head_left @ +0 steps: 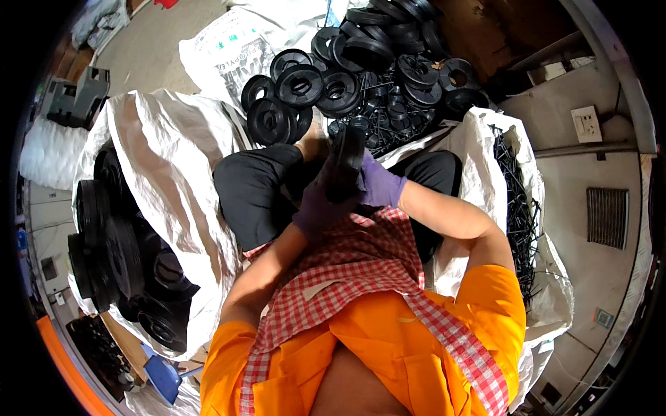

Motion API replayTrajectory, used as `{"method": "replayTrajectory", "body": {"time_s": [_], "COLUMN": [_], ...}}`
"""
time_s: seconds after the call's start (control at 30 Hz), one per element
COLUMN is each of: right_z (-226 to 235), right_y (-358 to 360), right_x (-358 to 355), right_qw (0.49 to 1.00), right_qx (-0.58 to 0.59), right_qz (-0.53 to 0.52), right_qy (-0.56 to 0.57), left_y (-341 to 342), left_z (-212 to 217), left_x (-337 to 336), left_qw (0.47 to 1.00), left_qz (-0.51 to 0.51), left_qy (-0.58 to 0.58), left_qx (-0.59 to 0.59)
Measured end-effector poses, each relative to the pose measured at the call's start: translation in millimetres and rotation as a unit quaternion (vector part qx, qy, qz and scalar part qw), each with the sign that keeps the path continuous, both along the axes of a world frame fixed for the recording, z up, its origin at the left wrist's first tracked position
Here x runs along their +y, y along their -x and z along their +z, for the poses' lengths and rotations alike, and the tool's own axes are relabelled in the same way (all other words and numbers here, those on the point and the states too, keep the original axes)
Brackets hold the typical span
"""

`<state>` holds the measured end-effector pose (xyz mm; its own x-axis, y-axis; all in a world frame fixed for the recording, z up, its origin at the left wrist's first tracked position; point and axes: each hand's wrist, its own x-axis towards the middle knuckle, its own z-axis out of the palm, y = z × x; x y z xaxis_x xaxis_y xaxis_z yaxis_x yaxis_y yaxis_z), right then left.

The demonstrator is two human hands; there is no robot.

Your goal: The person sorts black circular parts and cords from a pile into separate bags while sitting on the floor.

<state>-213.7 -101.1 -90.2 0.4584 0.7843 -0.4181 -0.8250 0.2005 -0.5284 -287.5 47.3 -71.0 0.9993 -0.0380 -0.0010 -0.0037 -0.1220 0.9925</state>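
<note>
A black round plastic part (347, 163), wheel-like with a thick rim, is held on edge above my lap. My left hand (323, 205), in a purple glove, grips it from the left and below. From the right side my right hand (381, 183), also gloved in purple, closes on the same part; some of its fingers are hidden behind it. Just beyond my hands lies a heap of black ring-shaped wheels (300, 84). Among them are small black caps and thin sprue-like sticks (380, 128).
At my left stands a white woven sack (182, 159) holding many black wheels (125, 256). Another white sack (479, 149) on my right contains thin black sticks (517, 215). A grey wall panel with a socket (587, 125) bounds the right side. A blue dustpan (163, 379) lies lower left.
</note>
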Motion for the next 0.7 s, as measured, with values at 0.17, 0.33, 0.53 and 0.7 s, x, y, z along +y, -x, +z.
{"method": "replayTrajectory", "body": {"time_s": [0.17,0.33,0.53,0.7], "right_z": [-45.3,18.4,-8.4,-26.6], "right_y": [-17.6,1.4,-51.1,-163.7], "right_x": [-24.9,-3.9,-16.9,-99.9], "right_qw": [0.607,0.881,0.658,0.701], "right_qx": [-0.741,-0.450,-0.704,-0.498], "right_qz": [0.047,-0.018,0.173,-0.016], "right_qy": [0.282,0.144,0.201,0.511], "left_y": [-3.6,-5.6,-4.1,0.3], "left_z": [9.9,3.0,-23.7,58.5], "left_x": [-0.4,7.6,43.2,160.8], "left_qw": [0.970,0.975,0.981,0.149], "left_qz": [0.039,0.029,0.107,0.389], "left_qy": [0.222,0.115,-0.156,-0.908], "left_qx": [0.089,0.187,-0.052,0.049]}}
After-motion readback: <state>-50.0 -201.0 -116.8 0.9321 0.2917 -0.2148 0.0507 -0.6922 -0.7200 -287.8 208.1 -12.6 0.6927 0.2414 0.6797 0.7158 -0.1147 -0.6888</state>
